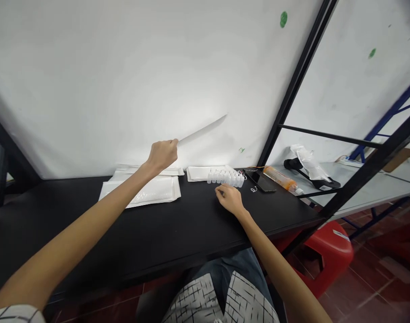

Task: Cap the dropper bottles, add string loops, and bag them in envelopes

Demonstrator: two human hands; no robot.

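My left hand is raised above the table, its fingers closed on one end of a thin white sheet. The sheet is seen nearly edge-on and slants up to the right in front of the wall. Low over the table, my right hand has its fingers curled in beside a row of small translucent plastic pieces with white loops. Whether it pinches anything is hidden. Behind those pieces lies a flat white stack. White padded mailers lie below and beyond my left forearm.
On the black table, a dark phone and an orange-labelled bottle lie at the right, with a small white loop nearby. A black metal post rises at the table's right end, near a red stool.
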